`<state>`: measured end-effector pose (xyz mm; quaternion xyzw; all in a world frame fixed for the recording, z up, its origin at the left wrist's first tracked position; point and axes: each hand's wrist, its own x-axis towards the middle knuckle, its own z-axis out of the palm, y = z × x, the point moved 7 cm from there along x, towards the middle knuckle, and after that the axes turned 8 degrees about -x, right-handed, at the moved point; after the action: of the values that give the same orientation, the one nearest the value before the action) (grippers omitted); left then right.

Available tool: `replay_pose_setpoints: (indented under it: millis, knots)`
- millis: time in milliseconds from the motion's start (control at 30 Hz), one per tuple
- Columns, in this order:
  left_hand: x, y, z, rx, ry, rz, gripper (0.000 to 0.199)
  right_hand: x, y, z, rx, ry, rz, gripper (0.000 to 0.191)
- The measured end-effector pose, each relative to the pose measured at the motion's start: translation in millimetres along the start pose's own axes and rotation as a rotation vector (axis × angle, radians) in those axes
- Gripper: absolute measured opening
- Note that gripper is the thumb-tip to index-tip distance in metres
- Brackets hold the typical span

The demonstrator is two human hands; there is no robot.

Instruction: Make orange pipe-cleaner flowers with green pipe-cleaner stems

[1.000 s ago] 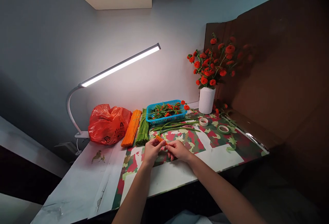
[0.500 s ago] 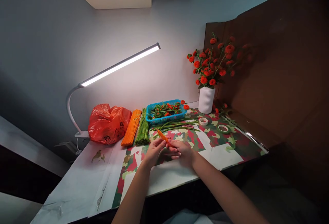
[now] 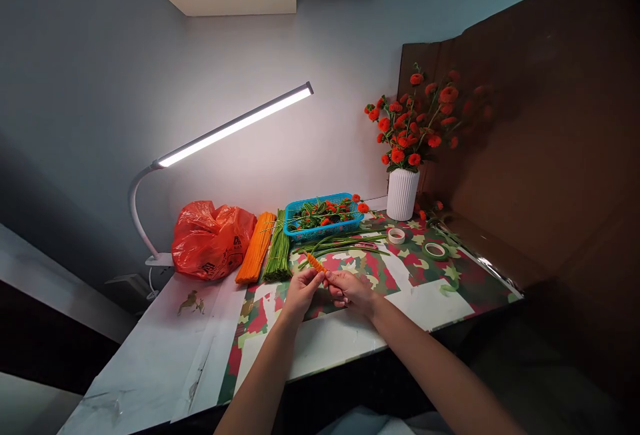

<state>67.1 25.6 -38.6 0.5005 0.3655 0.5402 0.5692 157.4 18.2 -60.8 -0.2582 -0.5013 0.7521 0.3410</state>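
Over the near part of the table (image 3: 425,312), two bare forearms reach in from the bottom edge, the left one steep and the right one slanting in from the side, so that the hands meet just above the patterned covering. The left hand (image 3: 301,290) has thumb and forefinger pinched together, and the right hand (image 3: 351,288) is pinched likewise, its other fingers curled under the palm; both have hold of the near end of an orange coil (image 3: 315,263), which tilts up and away between them. Its ridged turns look already formed, but the fingers cover the near end, so whether it is finished there cannot be told. Beyond it lie loose green stems (image 3: 345,243); no join between them and the coil can be made out. A green bundle (image 3: 278,248) and an orange bundle (image 3: 255,248) lie side by side to the left, seemingly a good supply left. A white tape roll (image 3: 397,242) and a green tape roll (image 3: 440,259) rest to the right. Farther back, a blue basket (image 3: 305,235) holds small red flowers and leaves, and a white vase (image 3: 402,195) bears tall red blooms (image 3: 397,154) that look complete.
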Motion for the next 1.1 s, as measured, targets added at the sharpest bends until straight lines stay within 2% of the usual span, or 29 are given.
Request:
replay_pose_setpoints:
  millis: [367, 500, 567, 633, 733, 800, 967, 1100]
  knots:
    - [0.1, -0.3, 0.3, -0.022, 0.030, -0.025, 0.031, 5.9, -0.4, -10.9, -0.273, 0.232, -0.152, 0.050]
    - [-0.1, -4.4, -0.1, -0.044, 0.048, -0.053, 0.032, 6.1, 1.3, -12.4, -0.258, 0.275, -0.156, 0.048]
    - [0.1, -7.7, -1.5, -0.082, 0.069, -0.071, 0.031, 4.8, 2.6, -8.8, -0.146, 0.224, -0.102, 0.046]
    - [0.4, -10.5, -1.4, -0.158, 0.060, -0.083, 0.029, 1.9, 2.3, -0.2, 0.017, 0.094, -0.023, 0.041]
    - [0.3, -12.4, 3.3, -0.257, -0.033, -0.095, 0.031, -7.1, -3.8, 15.1, 0.226, -0.153, 0.083, 0.032]
    - [-0.8, -12.4, 6.8, -0.268, -0.106, -0.088, 0.035, -13.2, -7.5, 19.8, 0.310, -0.266, 0.132, 0.029]
    - [-2.4, -14.7, 7.7, -0.245, -0.161, -0.071, 0.042, -15.9, -0.2, 21.3, 0.375, -0.397, 0.222, 0.025]
    - [-1.3, -13.8, 5.9, -0.279, -0.150, -0.065, 0.039, -13.8, 10.4, 26.2, 0.340, -0.480, 0.305, 0.042]
